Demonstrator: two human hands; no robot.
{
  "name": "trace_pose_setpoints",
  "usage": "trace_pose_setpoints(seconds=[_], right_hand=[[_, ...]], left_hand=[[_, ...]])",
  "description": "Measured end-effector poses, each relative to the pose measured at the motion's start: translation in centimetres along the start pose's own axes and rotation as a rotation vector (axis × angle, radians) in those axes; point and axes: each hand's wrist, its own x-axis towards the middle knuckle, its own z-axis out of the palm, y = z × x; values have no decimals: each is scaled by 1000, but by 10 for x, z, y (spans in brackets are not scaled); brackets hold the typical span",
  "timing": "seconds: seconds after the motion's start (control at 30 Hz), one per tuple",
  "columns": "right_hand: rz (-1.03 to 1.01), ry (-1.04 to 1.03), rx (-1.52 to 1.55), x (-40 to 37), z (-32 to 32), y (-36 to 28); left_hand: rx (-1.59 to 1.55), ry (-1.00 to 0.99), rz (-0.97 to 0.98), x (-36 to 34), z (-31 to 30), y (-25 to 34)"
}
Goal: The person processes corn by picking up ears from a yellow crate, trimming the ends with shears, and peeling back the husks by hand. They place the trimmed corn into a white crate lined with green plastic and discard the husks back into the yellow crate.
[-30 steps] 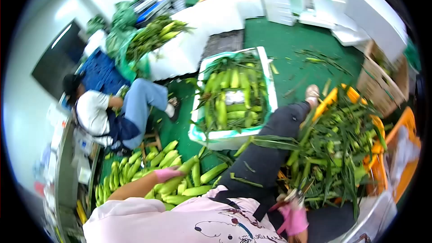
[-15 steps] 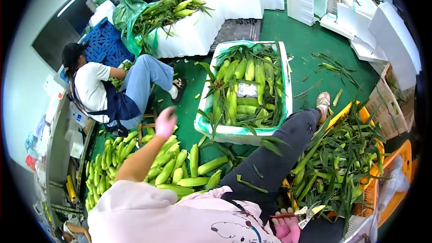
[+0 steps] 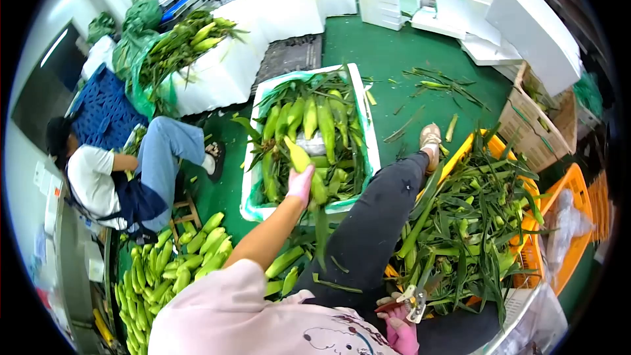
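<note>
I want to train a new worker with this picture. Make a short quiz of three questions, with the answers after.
1. What does the left hand hold?

2. True or false: the right hand is empty.

3. Over what is the left hand?
a) the yellow-orange crate
b) the white foam box
c) the blue crate

Key:
1. An ear of corn.
2. False; it holds pruning shears.
3. b

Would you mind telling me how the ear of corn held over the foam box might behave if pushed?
The ear of corn would probably roll, given its rounded, tapering body. It is likely fairly stiff, as it shows no clear sag in the left grip.
</note>
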Motion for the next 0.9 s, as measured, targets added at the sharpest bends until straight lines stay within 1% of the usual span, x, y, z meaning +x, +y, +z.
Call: trace_pose_setpoints(seconds=[0.03,0.07,0.1,0.13,0.17,0.2,0.23,0.27,0.3,0.37,0.43,0.5,0.53,0.57,0.63,0.7,0.77,0.83,0.87,0.9], right_hand=[[-59,-30,-58,7,0,-4],[-49,-99,-179,18,-15,-6],[-48,-170,-301,31,-29,-7],[-82,-154,-340,39,-25,-20],[-129,-96,-360,43,-12,-42],[-148,-74,-489,49,-10,-59],[-293,-72,-602,59,-20,-62],[-384,-47,-778,64,-28,-72],[-461,-19,-864,67,-33,-82],[-460,59,-974,65,-44,-97],[-532,152,-1184,55,-55,-110],[-462,213,-1258,43,-71,-106],[-450,239,-1255,39,-79,-100],[-433,253,-1251,34,-85,-93],[-307,275,-1169,19,-84,-86],[-187,280,-1085,8,-83,-80],[-157,302,-1053,-1,-84,-68],[-157,135,-737,-16,-92,-64],[-41,99,-397,-30,-79,-78],[-150,6,-213,-23,-84,-63]], left_hand=[[43,-189,170,-65,14,66],[69,-284,316,-84,19,84],[72,-442,372,-116,29,113],[200,-512,435,-137,41,130],[388,-554,452,-155,51,138],[534,-668,584,-177,63,153],[673,-792,730,-193,77,164],[742,-866,889,-202,90,160],[875,-928,938,-220,101,164],[1071,-1054,953,-250,119,162],[1105,-1154,987,-270,132,153],[1122,-1233,1055,-278,143,148],[1098,-1312,1113,-280,150,147],[1076,-1397,1106,-281,156,145],[1036,-1553,1067,-283,170,143],[1110,-1710,886,-285,185,145],[1159,-1837,754,-283,194,137],[992,-1989,219,-268,196,119],[907,-2024,-55,-265,194,112],[759,-1959,-259,-272,188,106]])
